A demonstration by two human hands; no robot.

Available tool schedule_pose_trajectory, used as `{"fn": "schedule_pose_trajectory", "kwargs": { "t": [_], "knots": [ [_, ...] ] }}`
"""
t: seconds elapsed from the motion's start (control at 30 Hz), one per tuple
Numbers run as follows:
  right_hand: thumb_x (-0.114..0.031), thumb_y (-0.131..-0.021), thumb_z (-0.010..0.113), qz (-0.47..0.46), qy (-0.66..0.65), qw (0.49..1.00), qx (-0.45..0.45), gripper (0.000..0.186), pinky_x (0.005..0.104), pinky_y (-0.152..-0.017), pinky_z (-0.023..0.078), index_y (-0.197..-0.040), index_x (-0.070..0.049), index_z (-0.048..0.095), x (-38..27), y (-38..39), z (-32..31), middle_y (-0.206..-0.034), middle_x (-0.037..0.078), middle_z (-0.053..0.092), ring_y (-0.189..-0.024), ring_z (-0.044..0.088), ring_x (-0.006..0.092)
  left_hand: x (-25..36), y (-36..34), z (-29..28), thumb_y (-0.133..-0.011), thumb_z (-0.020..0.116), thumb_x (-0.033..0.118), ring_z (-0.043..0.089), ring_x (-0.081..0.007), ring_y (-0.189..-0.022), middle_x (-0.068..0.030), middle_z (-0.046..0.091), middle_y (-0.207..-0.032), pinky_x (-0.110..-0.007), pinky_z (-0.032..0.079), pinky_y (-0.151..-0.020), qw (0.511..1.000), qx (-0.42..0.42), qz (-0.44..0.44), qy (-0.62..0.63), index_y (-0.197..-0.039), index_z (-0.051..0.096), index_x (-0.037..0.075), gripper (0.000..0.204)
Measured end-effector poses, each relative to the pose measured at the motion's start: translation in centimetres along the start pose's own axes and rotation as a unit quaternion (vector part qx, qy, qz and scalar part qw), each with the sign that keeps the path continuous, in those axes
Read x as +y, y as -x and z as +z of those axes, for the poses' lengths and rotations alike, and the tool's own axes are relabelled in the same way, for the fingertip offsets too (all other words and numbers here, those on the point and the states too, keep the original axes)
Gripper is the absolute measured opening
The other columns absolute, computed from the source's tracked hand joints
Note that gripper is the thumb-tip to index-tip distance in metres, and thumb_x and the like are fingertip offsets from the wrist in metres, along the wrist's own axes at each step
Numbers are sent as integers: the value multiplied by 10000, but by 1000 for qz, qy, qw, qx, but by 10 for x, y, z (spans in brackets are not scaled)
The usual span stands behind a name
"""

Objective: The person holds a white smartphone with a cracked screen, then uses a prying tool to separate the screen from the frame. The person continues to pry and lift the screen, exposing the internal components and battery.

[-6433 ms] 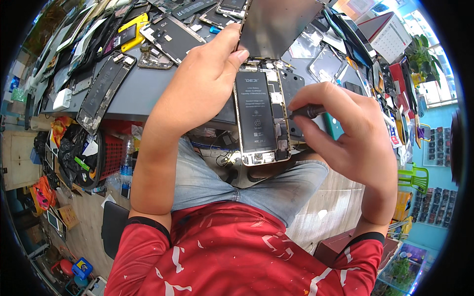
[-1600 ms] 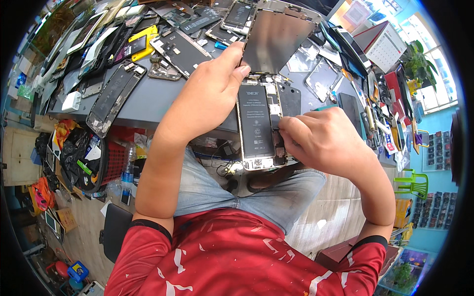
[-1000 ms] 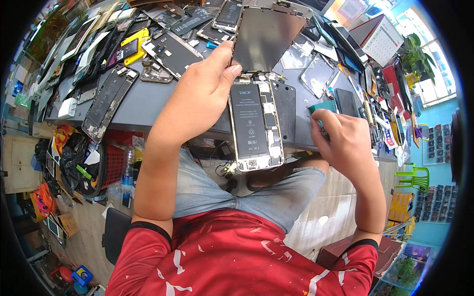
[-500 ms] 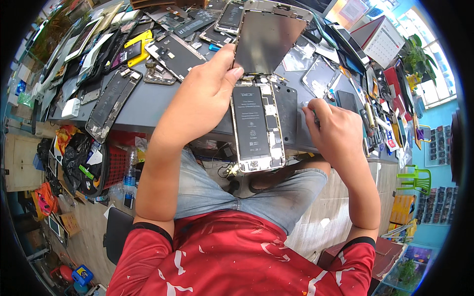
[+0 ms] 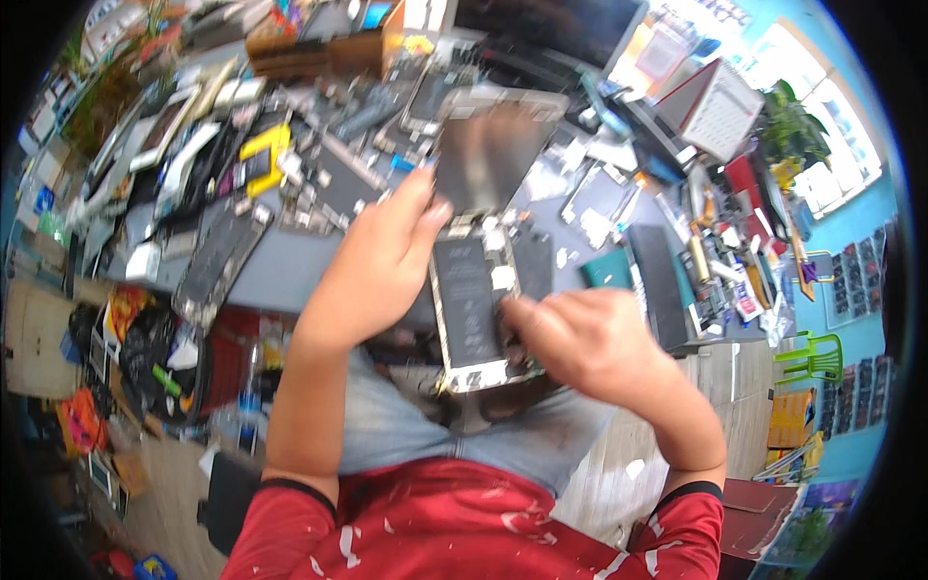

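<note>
An opened smartphone (image 5: 467, 309) is held over the desk's front edge, its black battery and circuit board bared. Its lifted screen panel (image 5: 493, 159) stands up from the far end of the body. My left hand (image 5: 372, 261) is closed on the left side of the phone where panel and body meet, thumb on the near side. At the phone's lower right edge, my right hand (image 5: 590, 338) has its fingers curled together, the index fingertip over or against the frame. Motion blurs it, and whatever it pinches is hidden.
Phone parts crowd the grey desk (image 5: 319, 251), among them a disassembled phone (image 5: 222, 266) at left and a yellow phone case (image 5: 266, 159). A dark slab-shaped device (image 5: 659, 285) lies right of my hand by a teal mat (image 5: 607, 269). A monitor (image 5: 561, 29) and calendar (image 5: 710, 111) stand behind.
My right hand has moved left from beside the phone to its lower right edge. The view has shifted, so the phone sits lower and more desk shows behind. My left hand keeps its hold.
</note>
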State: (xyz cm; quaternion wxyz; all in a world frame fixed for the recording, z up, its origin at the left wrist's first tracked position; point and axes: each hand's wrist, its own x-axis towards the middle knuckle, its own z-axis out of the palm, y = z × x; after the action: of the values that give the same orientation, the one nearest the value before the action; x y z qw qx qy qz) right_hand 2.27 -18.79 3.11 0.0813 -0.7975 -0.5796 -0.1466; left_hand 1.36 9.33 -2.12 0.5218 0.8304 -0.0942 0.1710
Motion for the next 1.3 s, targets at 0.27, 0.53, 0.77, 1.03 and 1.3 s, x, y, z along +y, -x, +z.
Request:
{"fn": "schedule_pose_trajectory", "kwargs": {
  "t": [0.27,0.53,0.77,1.03,1.3],
  "knots": [
    [-196,-939,691,-99,99,990,-29,438,341,-535,506,-1268,87,748,6,2,1,-802,22,659,-671,674,180,6,-2,-1,-1197,607,156,742,-443,-985,-266,759,-1051,-461,576,-896,1000,-30,-7,1,-1399,625,-69,303],
    [-197,-957,695,-90,83,992,-27,362,366,-545,546,-1218,54,706,7,-1,2,-794,35,661,-671,705,201,10,-2,-2,-1196,593,110,773,-283,-1012,-181,814,-1130,-381,577,-958,999,-37,-30,6,-1410,644,-20,255],
    [-190,-956,692,-41,84,993,-67,313,380,-554,572,-1168,40,706,3,2,-1,-778,50,670,-660,730,222,12,-2,-1,-1197,599,155,739,-525,-1012,-285,769,-1057,-513,575,-883,999,-25,8,18,-1357,603,-60,268],
    [-177,-988,710,-5,43,999,-32,172,414,-551,574,-1043,-25,652,-4,2,3,-764,59,669,-683,759,255,9,-2,0,-1197,595,146,744,-517,-1003,-282,770,-1058,-505,577,-881,999,-24,13,23,-1382,605,-64,280],
    [-185,-984,727,24,7,999,-41,181,427,-544,577,-1059,-36,656,-9,2,0,-748,51,664,-683,766,263,12,-2,-1,-1197,593,129,749,-457,-984,-257,777,-1070,-466,578,-897,999,-32,-3,9,-1400,617,-57,277]
  ]
}}
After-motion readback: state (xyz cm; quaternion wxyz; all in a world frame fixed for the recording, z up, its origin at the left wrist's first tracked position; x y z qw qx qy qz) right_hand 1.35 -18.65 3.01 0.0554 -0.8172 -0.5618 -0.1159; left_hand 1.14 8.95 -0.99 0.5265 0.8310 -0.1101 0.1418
